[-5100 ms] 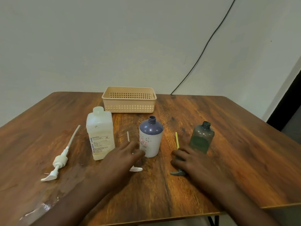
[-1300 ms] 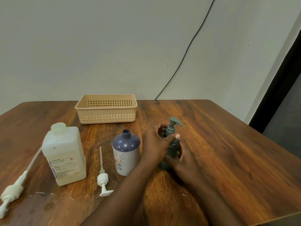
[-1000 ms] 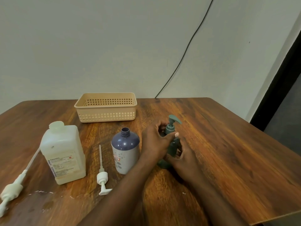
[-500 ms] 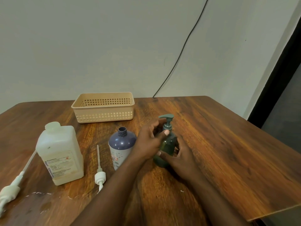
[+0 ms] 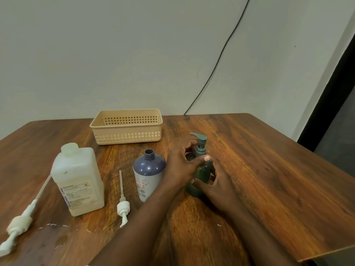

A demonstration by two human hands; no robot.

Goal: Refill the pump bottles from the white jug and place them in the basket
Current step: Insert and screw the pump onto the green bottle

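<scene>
Presently, item one: the green pump bottle [image 5: 199, 177], standing upright on the wooden table [image 5: 269, 169], to the right of the purple bottle [image 5: 148, 175] and nearer us than the basket [image 5: 126, 126].

- Grip: our left hand [image 5: 182, 167] wraps the neck collar below the green pump head [image 5: 199, 139], thumb and fingers pinching it; our right hand [image 5: 221, 185] clasps the lower body, holding it steady.
- Step in hand (our judgement): screwing the pump onto the green bottle. How far the thread has seated we cannot tell.
- Next move calls for: a final snug turn, then a lift up and over the basket's near wall, setting the bottle down inside.

Item two: the purple bottle, open-necked, just left of the green one and close to our left forearm. Its white pump [image 5: 123, 204] lies flat on the table to its left, dip tube pointing toward the basket.

Item three: the white jug [image 5: 78, 181], capped, upright, left of the white pump. A second, larger pump [image 5: 19, 221] lies further left, near the table's edge.

Room and edges:
- The basket holds nothing that we can see.
- The path from green bottle to basket is open, though the purple bottle stands close beside it (an elbow swing could tip it).
- Right of the green bottle the table is bare out to its edge.
- A few pale spots lie on the wood near us.
</scene>
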